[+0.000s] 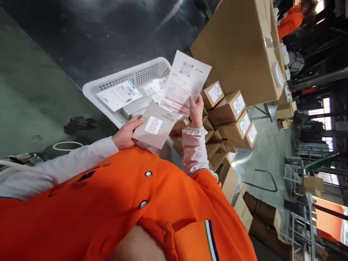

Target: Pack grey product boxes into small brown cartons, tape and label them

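My left hand [127, 133] is closed on the edge of a flat grey box [158, 125] printed "QUEEN'S CLIP", with a white label on its face. Between thumb and fingers, my right hand [197, 110] pinches a white printed sheet [185, 81] that carries a QR code, lines of text and a red band. The sheet's lower end lies close to the box; whether they touch I cannot tell. Just beyond both hands sits a white plastic basket [108, 80], holding grey boxes [137, 106], a white labelled packet [119, 95] and several printed slips [156, 88].
Several small cardboard boxes [229, 106] with white labels are stacked to the right. Behind them stands a large cardboard carton [236, 47]. The basket rests on a dark shiny table [114, 32]. Another person in orange [290, 22] is at the upper right.
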A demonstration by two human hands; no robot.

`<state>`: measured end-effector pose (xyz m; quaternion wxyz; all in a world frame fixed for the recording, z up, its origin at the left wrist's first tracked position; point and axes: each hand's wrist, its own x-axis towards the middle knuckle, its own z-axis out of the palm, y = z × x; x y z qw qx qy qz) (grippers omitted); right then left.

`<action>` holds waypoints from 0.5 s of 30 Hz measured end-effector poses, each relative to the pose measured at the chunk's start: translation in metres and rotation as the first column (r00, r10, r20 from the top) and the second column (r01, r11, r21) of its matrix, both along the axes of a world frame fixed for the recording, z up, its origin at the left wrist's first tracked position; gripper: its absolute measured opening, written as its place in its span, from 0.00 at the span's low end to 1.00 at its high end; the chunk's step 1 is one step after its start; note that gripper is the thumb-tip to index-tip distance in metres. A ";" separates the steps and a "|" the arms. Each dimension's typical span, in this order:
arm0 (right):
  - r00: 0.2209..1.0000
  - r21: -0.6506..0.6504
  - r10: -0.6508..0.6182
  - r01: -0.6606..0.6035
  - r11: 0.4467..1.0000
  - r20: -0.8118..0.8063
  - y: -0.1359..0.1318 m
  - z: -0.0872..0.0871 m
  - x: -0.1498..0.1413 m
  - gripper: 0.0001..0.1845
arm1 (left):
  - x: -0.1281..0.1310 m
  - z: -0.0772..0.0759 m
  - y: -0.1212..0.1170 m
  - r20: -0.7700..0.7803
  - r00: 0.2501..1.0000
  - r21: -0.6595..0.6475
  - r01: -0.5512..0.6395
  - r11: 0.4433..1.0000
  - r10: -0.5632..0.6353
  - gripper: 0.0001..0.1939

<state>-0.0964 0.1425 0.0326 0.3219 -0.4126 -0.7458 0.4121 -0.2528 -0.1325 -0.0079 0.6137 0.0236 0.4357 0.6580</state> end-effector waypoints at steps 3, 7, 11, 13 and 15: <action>0.997 -0.088 0.066 -0.070 0.994 -0.046 -0.033 0.001 0.020 0.16 | 0.002 -0.001 0.001 0.039 0.996 -0.022 -0.082 0.996 0.083 0.10; 0.990 -0.258 0.129 -0.138 0.956 -0.053 -0.063 0.002 0.041 0.19 | 0.006 0.006 0.001 0.062 0.994 -0.041 -0.087 0.995 0.090 0.10; 0.985 -0.352 0.163 -0.172 0.920 -0.056 -0.076 0.007 0.055 0.22 | 0.007 0.009 0.000 0.037 0.998 -0.041 -0.042 0.998 0.044 0.12; 0.986 -0.382 0.164 -0.159 0.910 -0.021 -0.080 0.011 0.057 0.23 | 0.006 0.007 0.000 0.001 1.000 -0.007 -0.003 1.000 0.003 0.16; 0.987 -0.408 0.159 -0.130 0.903 0.036 -0.084 0.015 0.057 0.22 | 0.005 0.005 -0.001 -0.036 0.999 0.014 0.023 1.000 -0.023 0.21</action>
